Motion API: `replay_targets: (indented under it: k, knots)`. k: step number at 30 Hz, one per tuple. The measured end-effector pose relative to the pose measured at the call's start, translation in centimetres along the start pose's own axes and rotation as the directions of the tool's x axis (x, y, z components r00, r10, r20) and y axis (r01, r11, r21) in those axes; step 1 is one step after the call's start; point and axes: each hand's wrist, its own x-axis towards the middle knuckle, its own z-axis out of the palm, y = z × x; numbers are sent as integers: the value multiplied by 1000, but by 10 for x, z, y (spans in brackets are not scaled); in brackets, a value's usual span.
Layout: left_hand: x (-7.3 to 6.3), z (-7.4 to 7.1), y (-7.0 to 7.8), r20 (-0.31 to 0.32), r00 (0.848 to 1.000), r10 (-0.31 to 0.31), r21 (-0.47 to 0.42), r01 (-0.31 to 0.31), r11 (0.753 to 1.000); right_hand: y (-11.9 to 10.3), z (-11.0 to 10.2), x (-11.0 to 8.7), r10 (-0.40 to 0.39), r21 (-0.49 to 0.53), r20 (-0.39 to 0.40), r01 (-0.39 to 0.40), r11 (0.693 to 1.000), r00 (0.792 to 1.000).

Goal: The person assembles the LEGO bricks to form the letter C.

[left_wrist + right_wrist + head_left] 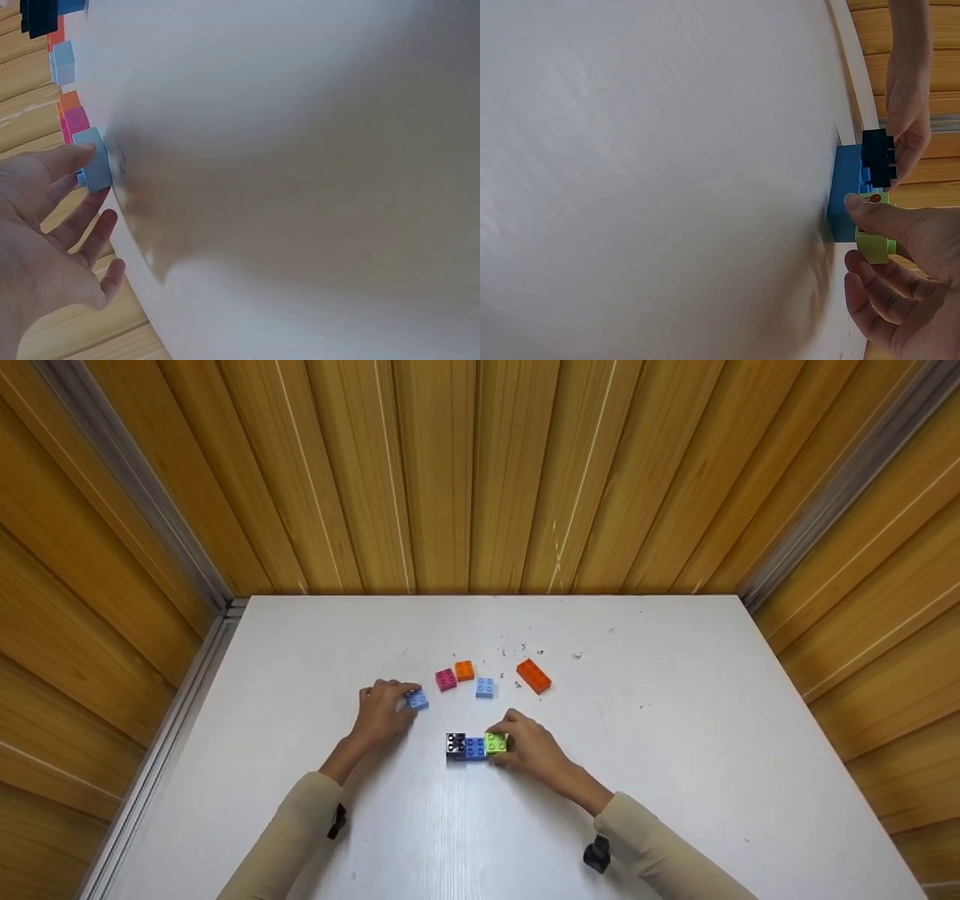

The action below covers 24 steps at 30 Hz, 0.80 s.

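Note:
My left hand [382, 710] pinches a light blue toy brick [418, 699] between thumb and fingers, left of the other loose bricks; the left wrist view shows the thumb on the brick's side. With my right hand [534, 748] I grip a lime green brick [496, 742], which sits on the right end of a longer blue brick [475, 748]. A black brick [455, 744] is stacked on that blue brick's left end, and blue studs show between the two. In the right wrist view a small red mark appears on the green brick [874, 249] near my thumb.
Beyond my hands lie a magenta brick [446, 679], an orange brick [464, 670], another light blue brick [484, 688] and a longer red-orange brick [533, 676]. Small dark marks speckle the white table [660, 780]. Wood-patterned panels [495, 480] rise behind its far edge.

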Motion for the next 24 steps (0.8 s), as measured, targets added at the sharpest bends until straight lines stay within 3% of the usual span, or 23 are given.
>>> replay_targets:
  k: [8,11,17,24]
  knots:
    - [-8,-5,12,8,997,72,-34,-72,997,0,1,1,-15,-22,-7,15,1000,1000]
    - [-10,-9,18,17,992,126,-62,-124,990,0,0,1,1,-12,3,-1,1000,1000]
    - [-16,-17,28,96,958,270,-134,-256,957,0,1,2,0,0,8,0,1000,1000]
    - [-23,-19,37,175,926,333,-161,-307,938,2,1,1,3,9,7,-3,1000,1000]
